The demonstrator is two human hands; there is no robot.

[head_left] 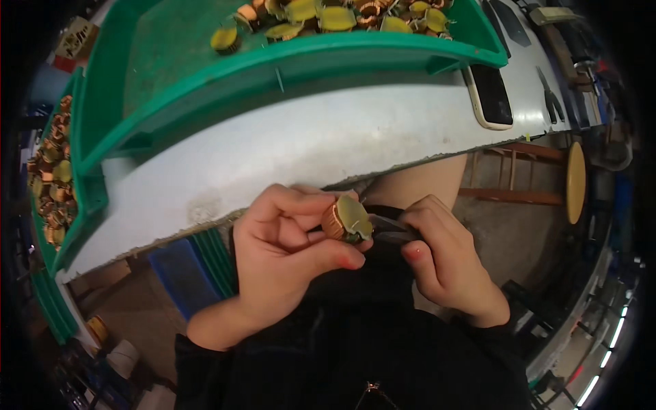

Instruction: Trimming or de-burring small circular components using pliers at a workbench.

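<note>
Coil piece (352, 217), copper-sided, olive-faced, pinched in left hand (280, 236), head view. Lies left of right hand (447, 253), which grips a metal tool (392, 231): long axis roughly sideways, tip at coil piece's right edge, contact unclear.

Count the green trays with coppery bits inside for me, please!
2: one wide tray at the top and another tray at the far left. More might be hidden.
</note>
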